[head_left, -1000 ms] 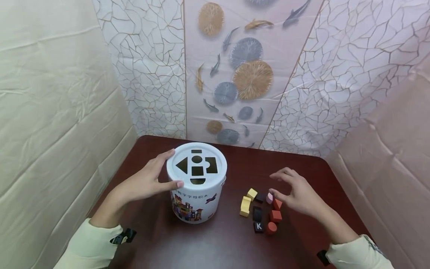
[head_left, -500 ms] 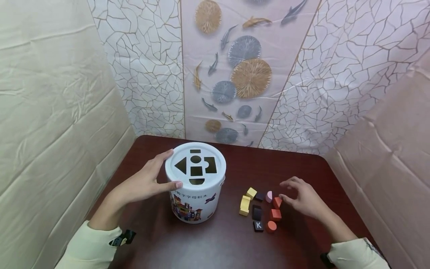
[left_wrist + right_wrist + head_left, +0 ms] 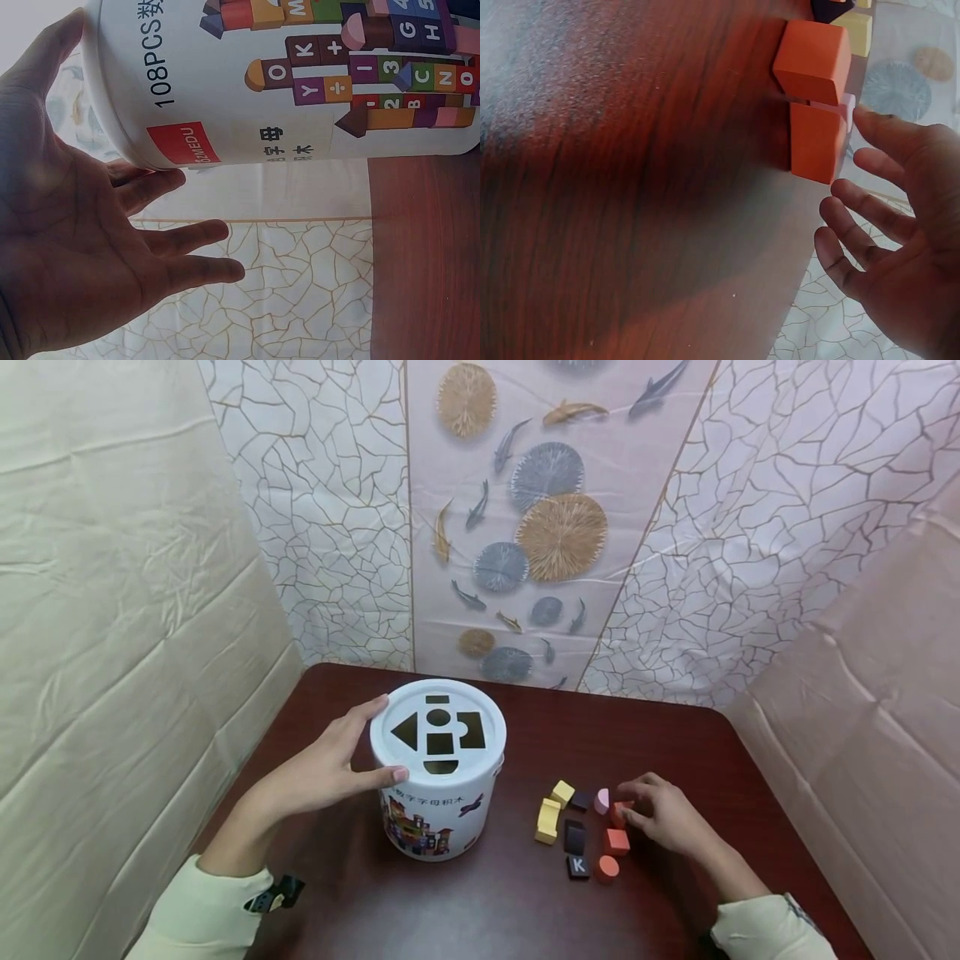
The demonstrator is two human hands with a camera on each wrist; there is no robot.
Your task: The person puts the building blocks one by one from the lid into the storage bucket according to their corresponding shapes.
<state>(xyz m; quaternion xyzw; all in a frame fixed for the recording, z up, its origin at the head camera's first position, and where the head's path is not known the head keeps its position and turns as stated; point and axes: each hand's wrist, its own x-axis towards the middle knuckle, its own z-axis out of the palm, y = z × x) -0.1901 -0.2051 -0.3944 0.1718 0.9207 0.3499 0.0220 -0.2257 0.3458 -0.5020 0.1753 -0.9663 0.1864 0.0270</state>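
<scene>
A white lidded bucket (image 3: pixel 438 810) stands upright on the table, its lid (image 3: pixel 390 745) cut with shaped holes. Against the lid's left rim rests my left hand (image 3: pixel 318 768), thumb at the near side and a finger at the far side. In the left wrist view the other fingers are spread out. My right hand (image 3: pixel 667 814) is low at the right of the blocks, its thumb and fingers parted around a red triangular block (image 3: pixel 619 812). In the right wrist view the fingertips lie close to that block (image 3: pixel 815 142); contact is hard to tell. A red square block (image 3: pixel 617 842) lies nearer.
Around these lie a red cylinder (image 3: pixel 607 868), a pink rounded block (image 3: pixel 602 801), a yellow arched block (image 3: pixel 547 821), a yellow cube (image 3: pixel 562 793) and several black blocks, one marked K (image 3: pixel 578 867). Cloth walls (image 3: pixel 150 610) enclose the dark red table (image 3: pixel 465 910).
My right hand has moved down toward the red triangular block, after drawing back a little to the right from above the pink block. My left hand stays on the lid's rim.
</scene>
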